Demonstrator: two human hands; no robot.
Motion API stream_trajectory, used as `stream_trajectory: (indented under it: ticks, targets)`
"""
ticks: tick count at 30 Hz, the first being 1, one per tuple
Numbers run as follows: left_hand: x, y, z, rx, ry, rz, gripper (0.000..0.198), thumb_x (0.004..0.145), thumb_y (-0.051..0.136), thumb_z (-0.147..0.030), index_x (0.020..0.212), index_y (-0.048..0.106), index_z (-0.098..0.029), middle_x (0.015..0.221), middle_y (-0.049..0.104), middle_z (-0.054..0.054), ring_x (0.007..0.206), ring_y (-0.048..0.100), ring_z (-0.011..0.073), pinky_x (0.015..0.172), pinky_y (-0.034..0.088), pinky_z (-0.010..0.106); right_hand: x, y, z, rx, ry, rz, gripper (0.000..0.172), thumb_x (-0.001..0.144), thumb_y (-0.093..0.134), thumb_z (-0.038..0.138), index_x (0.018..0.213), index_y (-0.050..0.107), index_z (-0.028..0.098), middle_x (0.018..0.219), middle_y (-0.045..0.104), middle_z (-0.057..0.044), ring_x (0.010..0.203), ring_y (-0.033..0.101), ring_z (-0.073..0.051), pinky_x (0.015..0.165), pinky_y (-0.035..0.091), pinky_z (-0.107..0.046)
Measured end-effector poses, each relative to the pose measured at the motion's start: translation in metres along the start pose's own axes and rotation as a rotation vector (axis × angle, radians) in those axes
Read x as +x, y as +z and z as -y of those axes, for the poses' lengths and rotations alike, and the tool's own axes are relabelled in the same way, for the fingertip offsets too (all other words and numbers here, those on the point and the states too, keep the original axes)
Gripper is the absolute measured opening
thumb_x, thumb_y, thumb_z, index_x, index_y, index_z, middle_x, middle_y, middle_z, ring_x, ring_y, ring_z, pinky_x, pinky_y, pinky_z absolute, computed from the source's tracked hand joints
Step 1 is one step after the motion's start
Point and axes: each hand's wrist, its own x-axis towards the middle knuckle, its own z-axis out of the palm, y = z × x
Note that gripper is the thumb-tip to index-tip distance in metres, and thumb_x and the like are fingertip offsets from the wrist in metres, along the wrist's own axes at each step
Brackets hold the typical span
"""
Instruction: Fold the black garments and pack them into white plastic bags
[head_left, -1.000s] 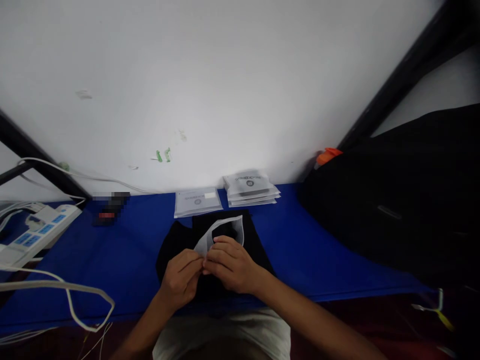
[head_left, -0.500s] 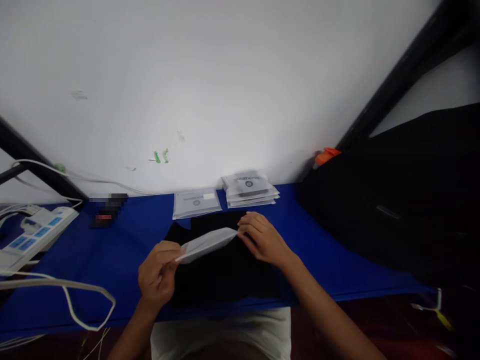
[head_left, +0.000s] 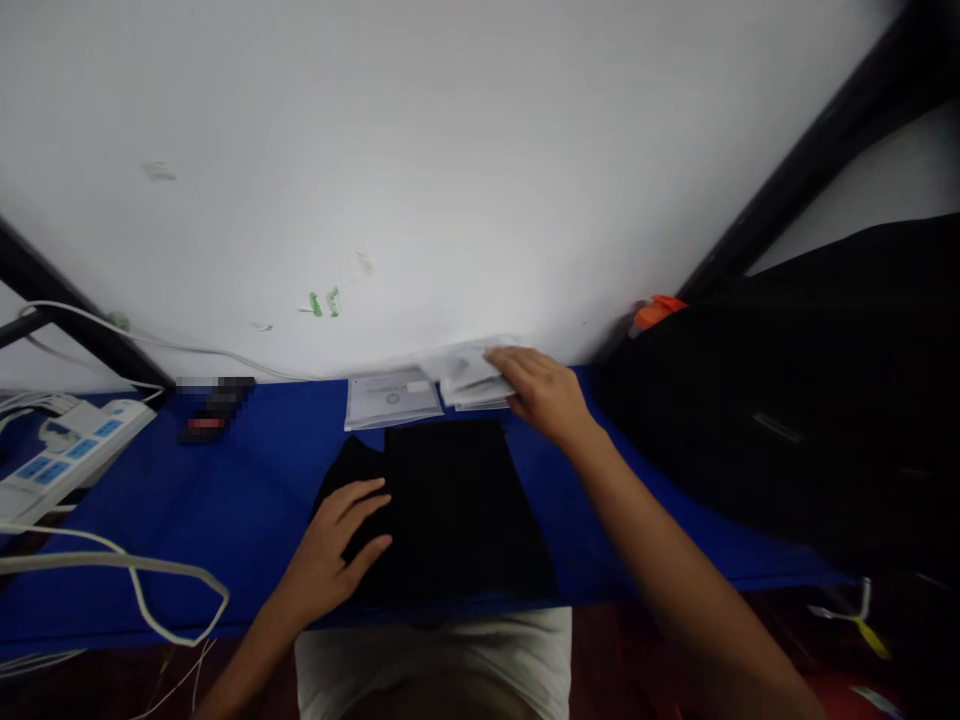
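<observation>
My right hand (head_left: 541,392) is closed on the edge of a whitish translucent plastic pouch (head_left: 466,370), holding it over a small stack of similar pouches (head_left: 484,405) by the wall. The held pouch is blurred by motion and hides most of that stack. My left hand (head_left: 334,552) is open with fingers spread, resting at the left side of a folded black cloth (head_left: 461,510). Just left of the stack, another flat printed pouch (head_left: 390,408) lies alone.
A blue cloth (head_left: 247,520) covers the table. At left are a white power strip (head_left: 71,465), loose white cables (head_left: 161,575) and a dark pixelated item (head_left: 217,408). A large black bag-like object (head_left: 795,400) takes up the right side, with something orange (head_left: 658,310) behind it.
My left hand has let go of the pouch and come down onto the black cloth. My right hand has carried the pouch away from me to the stack.
</observation>
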Motion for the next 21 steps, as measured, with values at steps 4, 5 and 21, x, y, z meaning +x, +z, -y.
stream_trajectory:
  ticks: [4,5,21]
  targets:
    - [-0.019,0.013,0.014,0.128,0.050,0.284,0.065,0.090,0.059,-0.047,0.147,0.036,-0.027,0.150,0.044,0.011,0.136,0.044,0.0295,0.108,0.042,0.052,0.006,0.034,-0.051,-0.144,0.035,0.149,0.067,0.075,0.044,0.001,0.141,0.045,0.013,0.145,0.050,-0.012,0.137,0.040,-0.029,0.107,0.037,-0.045]
    - [-0.021,0.016,0.015,0.151,0.051,0.316,0.068,0.091,0.058,-0.049,0.149,0.032,-0.027,0.152,0.041,0.011,0.138,0.041,0.0298,0.109,0.041,0.053,0.005,0.044,-0.058,-0.157,0.032,0.213,0.066,0.076,0.046,0.004,0.141,0.044,0.010,0.147,0.047,-0.014,0.138,0.039,-0.031,0.107,0.036,-0.046]
    - [-0.008,0.024,0.019,0.188,0.035,0.362,0.068,0.094,0.049,-0.054,0.152,0.026,-0.027,0.156,0.034,0.010,0.143,0.032,0.0282,0.112,0.035,0.053,-0.016,0.091,-0.063,-0.095,0.115,0.262,0.072,0.092,0.039,0.062,0.145,0.035,0.014,0.152,0.038,-0.016,0.140,0.031,-0.034,0.112,0.025,-0.050]
